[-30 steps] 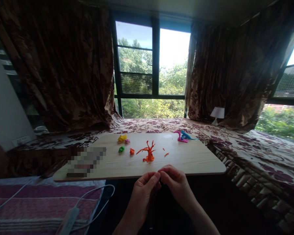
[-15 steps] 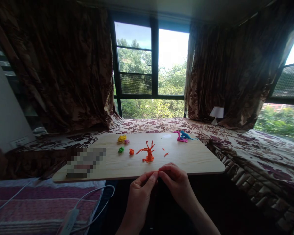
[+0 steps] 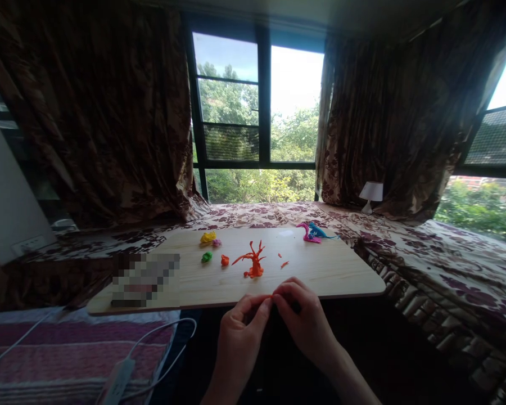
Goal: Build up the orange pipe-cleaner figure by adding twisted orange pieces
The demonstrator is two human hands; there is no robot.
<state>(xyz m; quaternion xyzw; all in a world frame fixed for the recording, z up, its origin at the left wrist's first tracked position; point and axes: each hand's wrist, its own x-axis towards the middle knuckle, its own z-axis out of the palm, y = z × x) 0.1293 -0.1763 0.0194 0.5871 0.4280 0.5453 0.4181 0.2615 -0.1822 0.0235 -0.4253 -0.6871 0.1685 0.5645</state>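
At the table's near edge, my left hand (image 3: 242, 326) and my right hand (image 3: 304, 315) meet fingertip to fingertip, both pinched closed. A tiny bit of orange modelling clay (image 3: 272, 296) just shows between them, mostly hidden by the fingers. Beyond the hands stands an orange clay tree (image 3: 255, 263) with bare, spreading branches and a wide base. To its right lie a thin orange clay scrap (image 3: 284, 264) and a smaller orange crumb (image 3: 279, 255). An orange clay lump (image 3: 225, 260) sits to the tree's left.
The pale wooden table (image 3: 337, 275) also bears green clay (image 3: 206, 257), yellow clay (image 3: 208, 237), pink clay (image 3: 216, 243), a magenta figure (image 3: 310, 236) and a blue figure (image 3: 318, 229). A pixelated object (image 3: 145, 280) lies at left. A power strip (image 3: 117, 382) with a white cable rests lower left.
The whole view has shifted very slightly to one side. Both hands stay pinched together at the fingertips, with only slight finger movement; the clay pieces on the table keep their places.
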